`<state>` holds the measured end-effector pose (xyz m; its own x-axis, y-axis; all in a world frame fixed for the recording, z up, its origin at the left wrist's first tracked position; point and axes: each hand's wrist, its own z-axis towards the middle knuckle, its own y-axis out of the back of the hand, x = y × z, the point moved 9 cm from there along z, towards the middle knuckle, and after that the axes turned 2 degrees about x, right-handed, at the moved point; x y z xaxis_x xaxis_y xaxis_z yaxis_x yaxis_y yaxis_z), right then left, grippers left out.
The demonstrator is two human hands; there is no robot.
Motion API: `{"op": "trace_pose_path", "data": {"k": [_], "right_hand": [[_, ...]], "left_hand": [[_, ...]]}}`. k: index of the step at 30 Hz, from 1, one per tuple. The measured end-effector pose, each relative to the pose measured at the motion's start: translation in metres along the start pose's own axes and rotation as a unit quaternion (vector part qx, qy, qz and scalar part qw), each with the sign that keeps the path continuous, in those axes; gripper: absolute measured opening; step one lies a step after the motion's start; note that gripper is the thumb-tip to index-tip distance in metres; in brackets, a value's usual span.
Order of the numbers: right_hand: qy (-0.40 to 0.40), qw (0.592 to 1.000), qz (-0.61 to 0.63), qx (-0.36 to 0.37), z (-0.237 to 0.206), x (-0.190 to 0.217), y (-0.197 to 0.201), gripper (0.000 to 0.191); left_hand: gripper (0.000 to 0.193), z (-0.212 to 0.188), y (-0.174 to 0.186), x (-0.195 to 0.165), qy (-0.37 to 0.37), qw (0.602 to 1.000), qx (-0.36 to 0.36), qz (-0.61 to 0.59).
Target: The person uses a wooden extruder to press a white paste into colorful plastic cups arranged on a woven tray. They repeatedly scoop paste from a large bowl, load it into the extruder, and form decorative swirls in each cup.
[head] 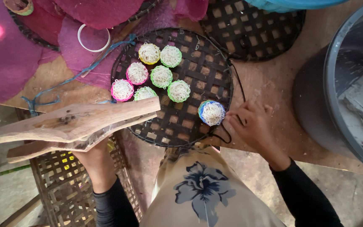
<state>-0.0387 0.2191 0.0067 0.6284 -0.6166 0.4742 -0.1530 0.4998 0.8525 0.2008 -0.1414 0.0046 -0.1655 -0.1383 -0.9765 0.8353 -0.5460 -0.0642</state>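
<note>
The right hand (253, 126) is resting its fingertips against the blue-rimmed cup (211, 112) of white noodle strands, fingers curled loosely at its side rather than clamped round it; that cup is sitting on the near right part of the round dark woven tray (190, 130), apart from the others. It is looking light and delicate to me; the thin plastic rim is probably giving a little under pressure, and the noodle nest inside is likely soft and crumbly, so the safe hold is the rim or the wall from the sides, never the top.

Counting now: one blue cup, one yellow cup (149, 53), four green cups (171, 56) and two pink cups (137, 73), so eight in all, the seven coloured ones sitting clustered and touching on the far left of the tray.

The left hand (95, 157) is lying under a rough wooden slab (68, 126) that is covering the tray's near left edge; I cannot tell whether that hand is gripping it or only propping it.

Further out, a second woven tray (253, 29) is lying on the wooden desk (274, 84), one white ring (93, 38) is sitting on magenta cloth (13, 63), a blue cord (76, 75) is trailing across, and one grey tub (341, 92) is standing at the right.
</note>
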Motion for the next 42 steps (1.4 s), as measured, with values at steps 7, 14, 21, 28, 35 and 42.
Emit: {"op": "trace_pose_path", "data": {"k": [7, 14, 21, 28, 35, 42], "right_hand": [[-0.001, 0.999, 0.009, 0.044, -0.003, -0.014, -0.020, 0.031], [-0.054, 0.994, 0.035, 0.091, -0.012, -0.041, -0.043, 0.019], [-0.098, 0.968, 0.196, 0.121, -0.010, -0.038, -0.038, 0.018], [0.098, 0.990, -0.102, 0.023, 0.010, 0.029, 0.008, 0.010], [0.138, 0.979, -0.148, 0.026, 0.031, 0.044, 0.014, 0.015], [0.171, 0.975, 0.001, 0.139, 0.032, 0.045, -0.003, 0.072]], "left_hand": [[0.073, 0.000, 0.001, 0.001, 0.003, 0.999, -0.006, -0.042], [0.071, 0.000, 0.007, 0.006, 0.014, 0.999, -0.016, -0.036], [0.067, 0.001, 0.008, 0.014, 0.026, 0.998, -0.020, -0.049], [0.060, 0.001, 0.007, 0.015, 0.025, 0.999, -0.012, -0.027], [0.063, 0.001, 0.009, 0.014, 0.025, 0.999, -0.010, -0.029], [0.062, -0.003, 0.020, 0.008, 0.033, 0.999, -0.039, -0.017]]}}
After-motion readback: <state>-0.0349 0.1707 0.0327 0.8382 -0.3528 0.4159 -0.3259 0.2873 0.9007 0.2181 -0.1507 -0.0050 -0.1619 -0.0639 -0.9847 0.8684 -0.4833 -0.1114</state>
